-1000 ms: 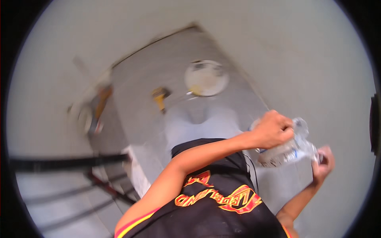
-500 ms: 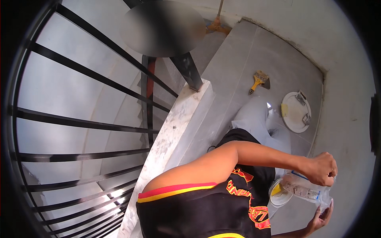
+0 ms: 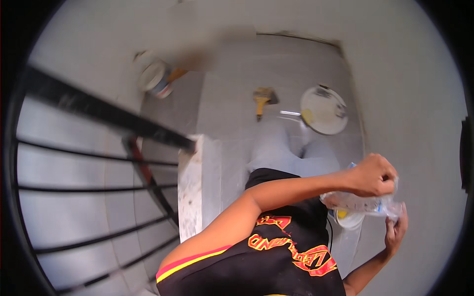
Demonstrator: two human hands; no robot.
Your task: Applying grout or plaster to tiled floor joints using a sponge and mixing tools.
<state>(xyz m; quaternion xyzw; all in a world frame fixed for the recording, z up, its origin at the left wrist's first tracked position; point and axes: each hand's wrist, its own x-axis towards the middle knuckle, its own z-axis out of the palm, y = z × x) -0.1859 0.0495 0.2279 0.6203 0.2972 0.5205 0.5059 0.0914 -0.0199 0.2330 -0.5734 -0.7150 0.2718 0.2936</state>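
A clear plastic bag (image 3: 363,203) with printing on it and something pinkish inside hangs stretched between my two hands. My left hand (image 3: 374,175), its arm reaching across my body, is closed in a fist on the bag's far edge. At the near right corner, my right hand (image 3: 396,229) pinches the bag's crumpled end between thumb and fingers. Partly hidden under the bag is a white bucket (image 3: 349,221), with something yellow inside it.
On the tiled floor ahead lie a yellow-handled scraper or brush (image 3: 263,101) and a round white lid (image 3: 323,111) bearing a yellow piece and metal tools. Another bucket (image 3: 157,80) stands far left. Black railing (image 3: 106,108) and a pale ledge (image 3: 190,197) flank my left; a wall (image 3: 410,128) rises right.
My view has swung, so the floor tools and lid appear further left and the far bucket has come into sight. Both hands still grip the bag.
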